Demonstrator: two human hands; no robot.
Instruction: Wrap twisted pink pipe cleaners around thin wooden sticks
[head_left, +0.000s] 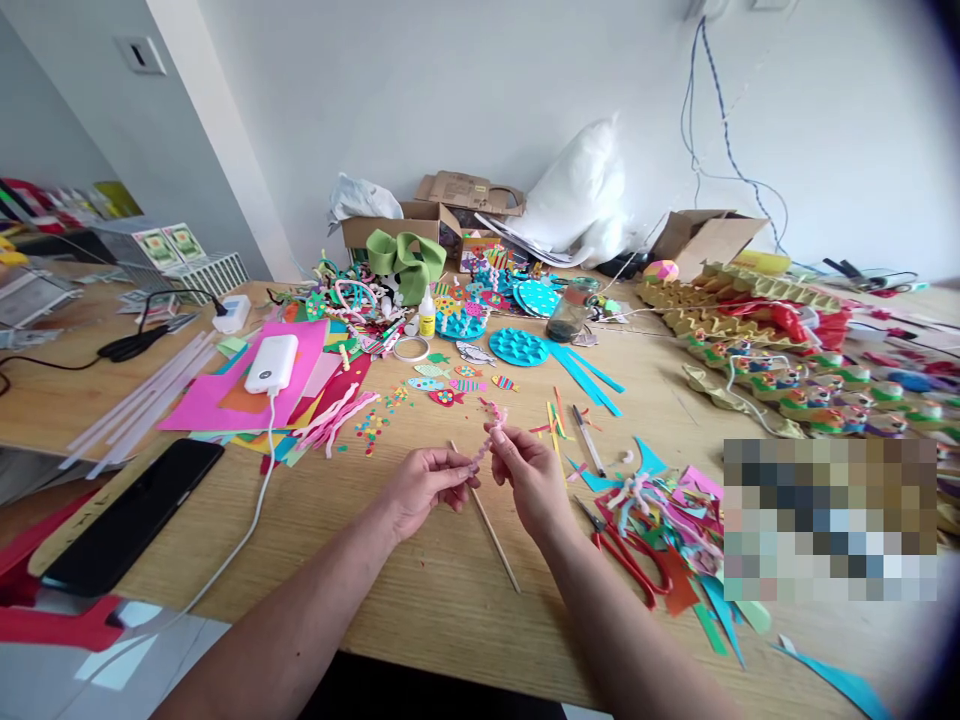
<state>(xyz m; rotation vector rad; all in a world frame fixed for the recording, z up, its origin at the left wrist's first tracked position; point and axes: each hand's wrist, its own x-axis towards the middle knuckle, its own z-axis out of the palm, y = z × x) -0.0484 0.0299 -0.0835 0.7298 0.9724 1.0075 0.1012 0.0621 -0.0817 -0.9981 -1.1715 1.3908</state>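
Note:
Between both hands runs a short twisted pink pipe cleaner (484, 450), held above the table. My left hand (427, 488) pinches its lower end with thumb and fingers. Its upper end is in the grip of my right hand (527, 475), with a curly tip sticking up past the thumb. Below the hands a thin wooden stick (495, 540) lies slanted on the table. Colourful paper fish (466, 386) lie just beyond the hands. More pink pipe cleaners (335, 422) rest in a loose bunch to the left.
At right are red-handled scissors (634, 560), paper scraps (697, 590), a pen (589, 440) and painted egg cartons (795, 385). A blue disc (519, 347), a tape roll (412, 348) and a glue bottle (427, 315) stand farther back. A phone (131, 515) and a cabled power bank (271, 363) are at left.

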